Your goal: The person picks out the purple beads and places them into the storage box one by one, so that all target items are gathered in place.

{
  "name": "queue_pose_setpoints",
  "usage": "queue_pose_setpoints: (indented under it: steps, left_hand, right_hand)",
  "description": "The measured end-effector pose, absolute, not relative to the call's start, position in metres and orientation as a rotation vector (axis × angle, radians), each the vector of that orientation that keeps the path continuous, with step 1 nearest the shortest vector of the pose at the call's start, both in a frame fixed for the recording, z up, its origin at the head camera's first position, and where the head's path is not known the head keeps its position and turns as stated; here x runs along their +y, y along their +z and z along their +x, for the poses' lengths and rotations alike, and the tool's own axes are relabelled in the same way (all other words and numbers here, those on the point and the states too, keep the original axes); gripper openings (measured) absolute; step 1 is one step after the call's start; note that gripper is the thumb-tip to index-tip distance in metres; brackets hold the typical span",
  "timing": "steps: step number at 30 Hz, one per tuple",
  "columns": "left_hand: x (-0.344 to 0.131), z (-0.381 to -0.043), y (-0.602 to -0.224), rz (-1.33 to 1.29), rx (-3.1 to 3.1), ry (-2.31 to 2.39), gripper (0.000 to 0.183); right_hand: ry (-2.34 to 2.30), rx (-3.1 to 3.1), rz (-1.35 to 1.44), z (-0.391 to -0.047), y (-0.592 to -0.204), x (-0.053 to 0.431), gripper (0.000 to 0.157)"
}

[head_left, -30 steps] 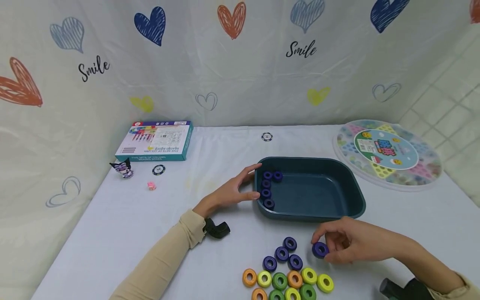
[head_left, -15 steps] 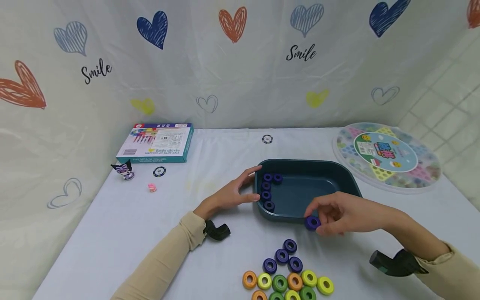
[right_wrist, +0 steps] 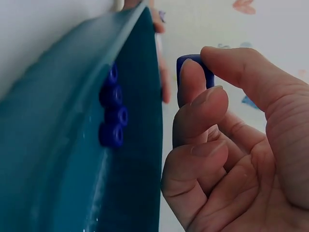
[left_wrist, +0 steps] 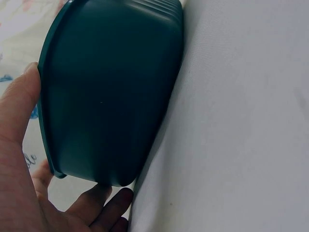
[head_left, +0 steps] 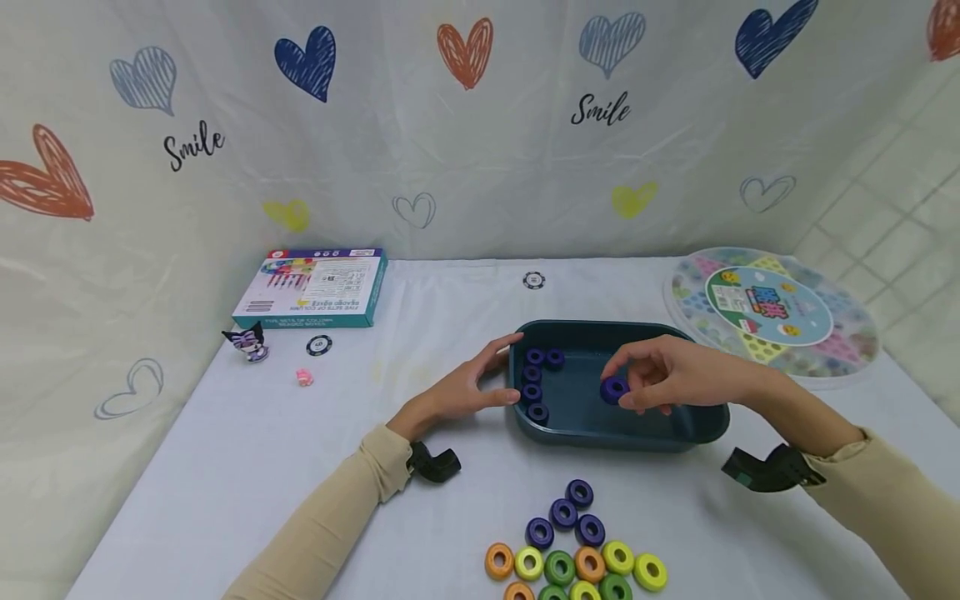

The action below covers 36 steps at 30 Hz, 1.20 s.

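Observation:
In the head view my right hand (head_left: pixel 678 375) pinches a dark blue ring bead (head_left: pixel 613 390) between thumb and fingertips, over the inside of a teal tray (head_left: pixel 645 442). From the right wrist the pinched bead (right_wrist: pixel 210 77) shows above the curled fingers, beside the tray wall (right_wrist: pixel 137 159). My left hand (head_left: pixel 465 387) rests against the tray's left end, thumb and fingers spread along it. In the left wrist view its thumb (left_wrist: pixel 24 106) touches the rim, and its other fingers lie by the far corner. Several blue beads (head_left: pixel 532 392) line the tray's left side.
Several loose blue beads (head_left: pixel 564 514) lie in front of the tray, with orange, green and yellow beads (head_left: pixel 558 567) nearer me. A round patterned case (head_left: pixel 810 342) stands behind right. A flat box (head_left: pixel 311 287), a figurine (head_left: pixel 249 342) and chips (head_left: pixel 318 345) lie left and back.
My right hand has carried the pinched blue bead from the table in front, up over the tray's near rim, to above its inside. The left hand stays at the tray's left end.

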<state>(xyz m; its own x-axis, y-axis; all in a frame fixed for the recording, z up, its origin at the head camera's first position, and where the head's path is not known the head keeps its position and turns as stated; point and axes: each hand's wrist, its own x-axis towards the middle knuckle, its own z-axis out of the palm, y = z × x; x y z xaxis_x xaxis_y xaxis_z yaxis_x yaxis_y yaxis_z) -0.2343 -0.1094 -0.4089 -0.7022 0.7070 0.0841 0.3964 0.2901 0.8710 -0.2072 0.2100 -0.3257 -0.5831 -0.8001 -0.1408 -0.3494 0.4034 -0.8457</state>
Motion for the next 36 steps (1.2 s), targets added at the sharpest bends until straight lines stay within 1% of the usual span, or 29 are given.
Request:
queue_pose_setpoints:
  steps: [5,10,19,27,36]
  left_hand:
    - [-0.109,-0.245,-0.430,0.992,2.268,1.388,0.079]
    - [-0.108,-0.246,-0.434,0.984,2.282,1.397,0.081]
    - [-0.108,-0.246,-0.435,0.971,2.295,1.394,0.082]
    - [-0.110,-0.247,-0.435,0.988,2.290,1.403,0.080]
    - [-0.110,-0.246,-0.434,0.985,2.296,1.390,0.080]
  right_hand:
    - [-1.063,2.189,-0.892,-0.224,-0.328,0.210,0.030]
    - [-1.049,2.258,-0.803,-0.240,-0.332,0.207,0.032]
    - [-0.896,2.402,-0.754,-0.260,-0.344,0.193,0.041]
    - [-0.733,2.473,-0.728,-0.271,-0.350,0.178,0.037]
    - [-0.630,2.497,-0.771,-0.274,-0.362,0.173,0.036]
